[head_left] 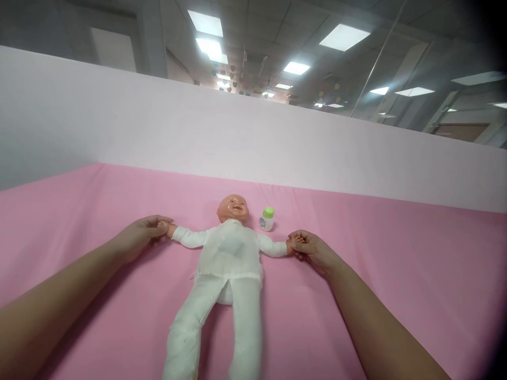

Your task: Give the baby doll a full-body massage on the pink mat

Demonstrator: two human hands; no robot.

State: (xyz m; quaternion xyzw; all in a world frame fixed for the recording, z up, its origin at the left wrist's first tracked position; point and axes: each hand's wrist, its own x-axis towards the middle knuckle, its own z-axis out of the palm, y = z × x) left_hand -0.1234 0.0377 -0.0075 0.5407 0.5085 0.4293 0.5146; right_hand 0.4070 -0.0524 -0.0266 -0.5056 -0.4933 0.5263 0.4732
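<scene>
A baby doll [227, 264] in white clothes lies on its back on a pink sheet [396, 274], arms spread out to both sides and legs pointing toward me. My left hand [140, 235] is closed around the doll's hand on the left side. My right hand [309, 248] is closed around the doll's other hand on the right. Both of the doll's arms are stretched straight out.
A small white bottle with a green cap [266, 218] stands upright just right of the doll's head. A pale pink wall panel [237, 137] rises behind the sheet. Ceiling lights and a glass partition show above it.
</scene>
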